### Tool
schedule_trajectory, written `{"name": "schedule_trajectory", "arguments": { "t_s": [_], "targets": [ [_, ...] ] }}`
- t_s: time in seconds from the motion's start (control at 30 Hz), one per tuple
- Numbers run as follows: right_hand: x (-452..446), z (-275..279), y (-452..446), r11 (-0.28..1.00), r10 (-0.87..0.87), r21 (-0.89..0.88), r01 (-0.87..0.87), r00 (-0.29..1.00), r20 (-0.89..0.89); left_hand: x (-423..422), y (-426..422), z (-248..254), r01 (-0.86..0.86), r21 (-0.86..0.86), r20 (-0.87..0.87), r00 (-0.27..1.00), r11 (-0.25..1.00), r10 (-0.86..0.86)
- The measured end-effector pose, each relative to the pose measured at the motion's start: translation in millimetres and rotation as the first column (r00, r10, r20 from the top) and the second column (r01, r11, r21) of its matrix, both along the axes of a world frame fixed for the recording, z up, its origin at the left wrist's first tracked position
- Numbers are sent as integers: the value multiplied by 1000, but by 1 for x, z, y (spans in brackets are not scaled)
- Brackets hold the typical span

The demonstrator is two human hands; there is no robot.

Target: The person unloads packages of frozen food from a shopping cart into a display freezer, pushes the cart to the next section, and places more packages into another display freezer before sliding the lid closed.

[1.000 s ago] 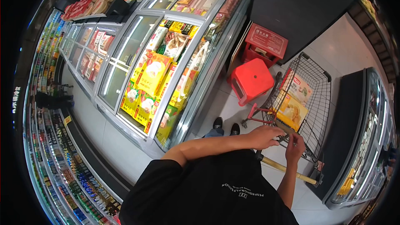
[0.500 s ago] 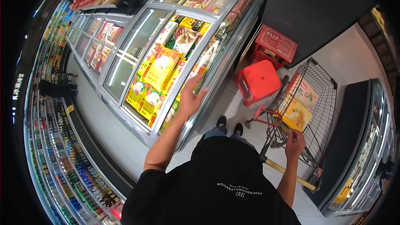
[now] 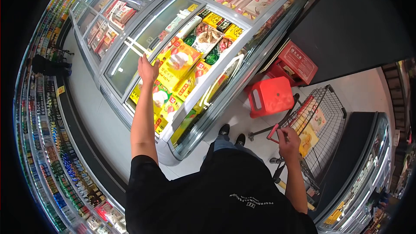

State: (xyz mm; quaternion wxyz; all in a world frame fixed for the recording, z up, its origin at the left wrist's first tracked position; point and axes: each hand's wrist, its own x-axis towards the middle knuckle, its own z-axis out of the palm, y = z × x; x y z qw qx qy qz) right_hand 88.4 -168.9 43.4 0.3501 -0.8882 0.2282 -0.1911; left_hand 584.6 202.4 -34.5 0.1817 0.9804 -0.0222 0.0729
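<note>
My left hand reaches over the chest freezer, fingers extended and thumb apart. It is at the frame edge beside the glass lid; whether it touches the frame is unclear. Right of it, yellow bags of frozen food lie in the uncovered section, with a white-and-green bag behind them. My right hand is raised with curled fingers, close to the red loop on the shopping cart. What its fingers hold, if anything, is hidden. A yellow package and a pale package lie in the cart.
A red plastic stool stands between freezer and cart, with a red box behind it. Another freezer is at the right. Stocked shelves line the left, where another person stands in the aisle.
My left hand has moved left and up, from the freezer's near side to the lid's edge. My right hand has shifted slightly left. The view has turned, and the cart sits lower.
</note>
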Motion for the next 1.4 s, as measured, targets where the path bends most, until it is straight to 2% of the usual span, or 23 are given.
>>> {"name": "schedule_trajectory", "arguments": {
  "t_s": [0.1, 0.17, 0.3, 0.37, 0.43, 0.5, 0.6, 0.77, 0.8, 0.9, 1.0, 1.07, 1.1, 1.13, 1.17, 1.27, 1.4],
  "targets": [
    [86, 0, 20, 960, 281, -11, -281, 956, 79, 0, 9, -14, -8, 6, 0, 1000, 1000, 8],
    [145, -1, 37, 903, 430, -24, -429, 900, 70, -7, 18, -19, -8, -9, 20, 1000, 1000, 8],
    [268, -10, 83, 748, 663, -170, -642, 737, 136, -22, 42, -29, -23, -5, 23, 999, 1000, 23],
    [334, -34, 110, 688, 715, -244, -683, 696, 69, -26, 49, -27, -34, 14, -23, 999, 999, 34],
    [399, -54, 144, 646, 733, -317, -694, 680, 6, -17, 54, -34, -24, 17, -27, 999, 1000, 24],
    [458, -66, 180, 569, 716, -339, -749, 654, -245, -6, 53, -37, 6, 38, -5, 1000, 999, -5],
    [522, -92, 226, 576, 619, -461, -675, 729, -292, 18, 46, -48, 88, 86, 8, 996, 992, -89],
    [569, -112, 261, 563, 526, -503, -655, 754, -393, 46, 33, -60, 132, 117, -107, 987, 984, -119],
    [573, -117, 266, 557, 511, -497, -666, 746, -428, 50, 34, -66, 124, 47, -153, 981, 991, -115],
    [577, -121, 280, 553, 472, -453, -700, 711, -521, 55, 39, -74, 132, -3, -199, 971, 991, -130],
    [577, -130, 295, 530, 420, -470, -706, 700, -577, 60, 44, -84, 164, -63, -180, 968, 984, -173],
    [583, -131, 306, 581, 424, -472, -663, 742, -520, 65, 44, -81, 225, -122, -167, 955, 967, -244],
    [585, -132, 310, 605, 425, -471, -642, 761, -490, 67, 46, -86, 245, -96, -158, 953, 965, -258],
    [586, -133, 311, 558, 421, -545, -626, 779, -465, 69, 49, -89, 263, -69, -149, 951, 962, -271],
    [589, -134, 311, 562, 421, -538, -628, 778, -467, 72, 50, -94, 281, -43, -139, 948, 959, -285],
    [597, -138, 307, 561, 430, -528, -638, 769, -473, 70, 37, -79, 192, -44, -215, 957, 980, -197],
    [600, -144, 302, 564, 461, -521, -640, 768, -444, 72, 26, -65, 146, 90, -342, 934, 985, -107]
  ]
}}
